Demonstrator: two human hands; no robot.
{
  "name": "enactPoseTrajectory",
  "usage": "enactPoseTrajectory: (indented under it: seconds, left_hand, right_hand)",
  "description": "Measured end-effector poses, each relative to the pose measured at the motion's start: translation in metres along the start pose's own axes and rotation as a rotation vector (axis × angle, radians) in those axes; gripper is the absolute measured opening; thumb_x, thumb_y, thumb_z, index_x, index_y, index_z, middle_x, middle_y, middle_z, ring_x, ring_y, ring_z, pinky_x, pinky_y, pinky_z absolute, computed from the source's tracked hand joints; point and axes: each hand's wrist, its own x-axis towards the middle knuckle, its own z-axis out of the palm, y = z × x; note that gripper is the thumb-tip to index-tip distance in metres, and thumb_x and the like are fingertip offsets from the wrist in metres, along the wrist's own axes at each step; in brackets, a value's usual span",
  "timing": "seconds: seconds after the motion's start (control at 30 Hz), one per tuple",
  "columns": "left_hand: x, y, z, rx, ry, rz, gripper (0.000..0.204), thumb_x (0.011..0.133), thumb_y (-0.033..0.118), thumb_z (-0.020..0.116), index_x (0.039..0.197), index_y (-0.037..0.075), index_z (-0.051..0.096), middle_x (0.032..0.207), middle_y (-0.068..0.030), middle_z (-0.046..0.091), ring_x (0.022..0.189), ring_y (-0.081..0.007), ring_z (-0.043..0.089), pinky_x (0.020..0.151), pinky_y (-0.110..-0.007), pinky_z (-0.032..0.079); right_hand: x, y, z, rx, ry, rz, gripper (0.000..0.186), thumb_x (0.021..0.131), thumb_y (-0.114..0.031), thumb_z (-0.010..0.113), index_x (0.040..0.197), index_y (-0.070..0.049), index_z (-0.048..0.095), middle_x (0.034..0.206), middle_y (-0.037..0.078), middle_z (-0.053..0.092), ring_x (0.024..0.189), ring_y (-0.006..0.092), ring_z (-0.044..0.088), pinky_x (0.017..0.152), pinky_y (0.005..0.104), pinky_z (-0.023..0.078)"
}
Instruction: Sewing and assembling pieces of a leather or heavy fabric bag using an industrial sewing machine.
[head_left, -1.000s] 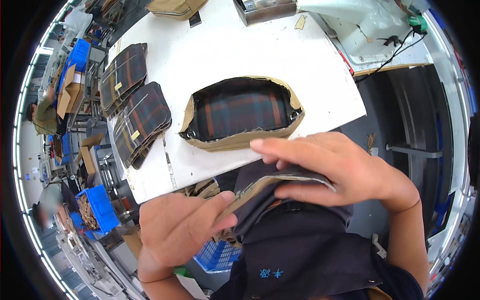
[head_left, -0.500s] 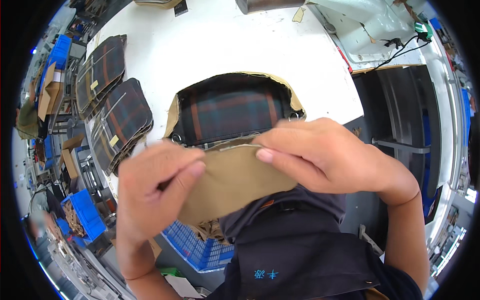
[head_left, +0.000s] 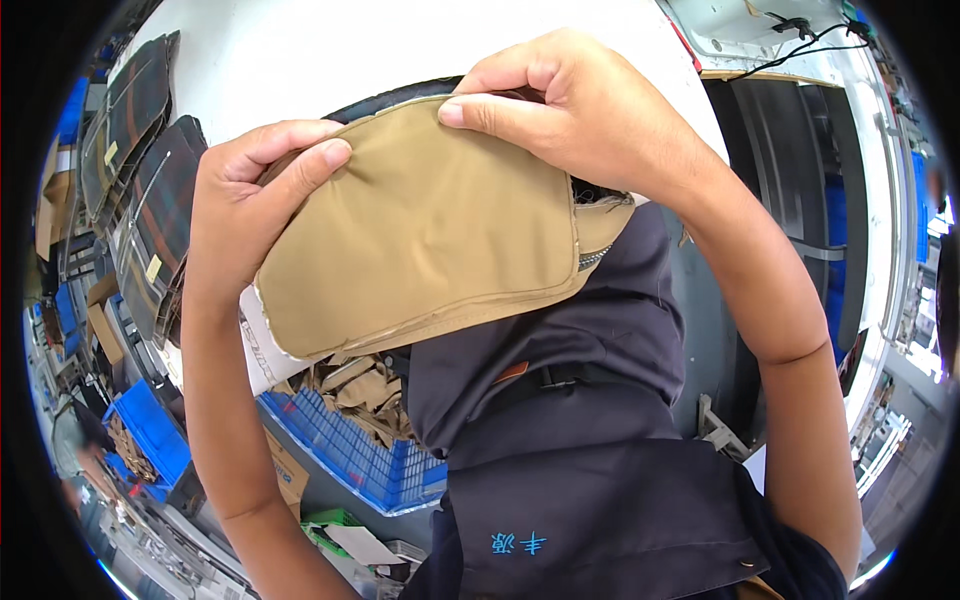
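A tan fabric bag, apparently part-sewn, is held up in front of me over the table's near edge. My left hand is closed on its upper left edge, thumb on the tan side and fingers behind. My right hand pinches the top edge right of the middle, with the thumb also in front. A strip of dark lining shows behind the top edge. At the bag's right end a short piece of zipper is visible. Raw pale edges run along its lower border. The inside is mostly hidden.
Stacks of dark plaid fabric panels lie at the left of the white table. Below it stands a blue basket of tan scraps. Another blue bin is farther left. Black cables hang by a pale machine at the upper right.
Both hands have moved up and the bag's front now faces me, spread wide. The plaid lining seen before is now mostly covered. My view has shifted, so the basket shows more.
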Motion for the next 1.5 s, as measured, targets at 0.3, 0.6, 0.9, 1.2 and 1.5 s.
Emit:
enactPoseTrajectory:
  seconds: [0.3,0.6,0.9,1.2,1.5]
  left_hand:
    - [-0.005,0.008,0.009,0.04,0.084,0.095,0.012,0.093,0.007,0.079,0.091,0.001,0.069,0.087,0.0024,0.066,0.085,-0.0057,0.061,0.077,-0.022,0.049]
    - [-0.003,0.015,0.006,0.154,0.056,0.08,0.018,0.095,0.005,0.078,0.088,0.006,0.061,0.092,0.0006,0.066,0.087,-0.0054,0.06,0.08,-0.022,0.047]
    - [0.004,0.022,0.012,0.022,0.072,0.027,0.013,0.095,0.009,0.078,0.096,0.001,0.068,0.085,0.0025,0.064,0.081,-0.0052,0.061,0.072,-0.022,0.05]
    - [0.013,0.023,0.007,0.074,-0.128,0.001,0.021,0.1,0.013,0.074,0.113,-0.003,0.078,0.093,-0.0005,0.075,0.084,-0.0042,0.065,0.074,-0.021,0.052]
    - [0.016,0.019,0.011,0.005,-0.065,-0.026,0.017,0.098,0.013,0.076,0.106,-0.002,0.08,0.088,-0.0002,0.075,0.077,-0.0047,0.066,0.068,-0.021,0.052]
  right_hand:
    - [-0.003,0.004,0.006,0.024,0.091,-0.042,0.024,0.094,-0.025,0.077,0.097,-0.001,0.079,0.079,0.007,0.072,0.073,0.0175,0.064,0.068,0.0324,0.051]
    - [-0.009,0.006,0.012,-0.098,0.202,-0.214,0.022,0.09,-0.023,0.076,0.092,-0.001,0.074,0.078,0.015,0.07,0.071,0.0302,0.068,0.067,0.0396,0.053]
    - [-0.007,0.013,0.014,0.003,0.184,-0.252,0.017,0.093,-0.017,0.074,0.089,-0.001,0.07,0.072,0.008,0.064,0.065,0.0163,0.059,0.06,0.0323,0.047]
    - [-0.006,0.02,0.015,0.072,0.172,-0.253,0.018,0.091,-0.019,0.072,0.09,-0.002,0.068,0.071,0.012,0.063,0.062,0.0216,0.06,0.06,0.0359,0.047]
    - [-0.008,0.022,0.001,-0.002,0.15,-0.244,0.019,0.091,-0.023,0.076,0.09,-0.004,0.07,0.068,0.008,0.062,0.06,0.018,0.057,0.059,0.034,0.045]
